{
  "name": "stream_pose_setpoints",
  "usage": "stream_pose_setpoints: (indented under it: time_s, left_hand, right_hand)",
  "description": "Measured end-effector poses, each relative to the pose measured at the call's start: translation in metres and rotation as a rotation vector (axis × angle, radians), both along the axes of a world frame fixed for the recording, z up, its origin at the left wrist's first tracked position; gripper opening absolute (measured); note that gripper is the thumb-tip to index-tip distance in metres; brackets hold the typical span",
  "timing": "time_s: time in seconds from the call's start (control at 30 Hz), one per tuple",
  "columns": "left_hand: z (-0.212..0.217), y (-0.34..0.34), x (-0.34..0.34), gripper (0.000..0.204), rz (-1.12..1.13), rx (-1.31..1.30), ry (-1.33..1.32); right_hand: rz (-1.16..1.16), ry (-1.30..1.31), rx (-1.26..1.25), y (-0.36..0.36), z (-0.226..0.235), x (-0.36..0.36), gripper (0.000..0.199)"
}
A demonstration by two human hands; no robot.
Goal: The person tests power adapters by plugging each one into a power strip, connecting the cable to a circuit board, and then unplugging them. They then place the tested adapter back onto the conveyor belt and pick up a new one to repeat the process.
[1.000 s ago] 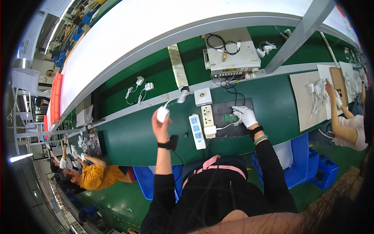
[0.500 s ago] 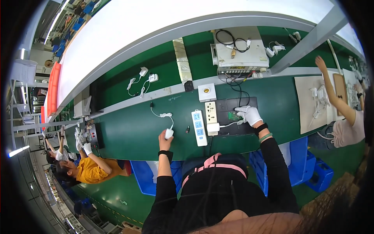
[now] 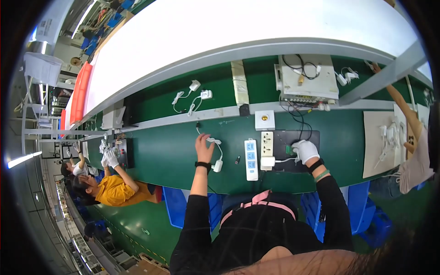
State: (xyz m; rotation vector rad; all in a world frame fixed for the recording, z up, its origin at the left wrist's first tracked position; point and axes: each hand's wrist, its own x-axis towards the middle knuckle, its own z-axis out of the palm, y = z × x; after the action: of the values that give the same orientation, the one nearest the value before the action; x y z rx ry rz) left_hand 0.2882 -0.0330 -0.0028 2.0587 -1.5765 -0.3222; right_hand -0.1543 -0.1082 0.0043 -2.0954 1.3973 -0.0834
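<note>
Green counter (image 3: 160, 160), far side partly hidden under white overhead shelf (image 3: 238, 27). Left hand (image 3: 204, 149), bare, fingers spread, beside loose white adapter (image 3: 217, 166) on counter's left; contact with its cord hard to make out. Right hand (image 3: 306, 151), gloved, over black mat (image 3: 282, 139), partly covering green circuit board (image 3: 288, 149); fingertips hidden, cannot tell whether pinching. Between hands: two power strips, one white-and-blue (image 3: 250, 158), one cream (image 3: 266, 141); one plugged-in adapter (image 3: 267, 162) at cream strip's near end.
</note>
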Motion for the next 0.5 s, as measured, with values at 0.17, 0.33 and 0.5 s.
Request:
stream_pose_setpoints:
  time_s: [0.17, 0.33, 0.5]
  left_hand:
    - [0.011, -0.132, 0.015, 0.027, 0.020, 0.417, 0.179]
    - [-0.016, -0.229, 0.023, 0.022, -0.067, 0.245, -0.668]
    - [-0.051, -0.242, 0.053, 0.028, -0.139, 0.501, -0.810]
  right_hand:
    - [-0.123, 0.040, 0.060, 0.007, 0.016, 0.012, 0.020]
    - [-0.333, 0.038, 0.084, 0.016, 0.011, 0.020, 0.021]
    - [-0.469, -0.054, 0.144, 0.019, 0.005, 0.027, 0.023]
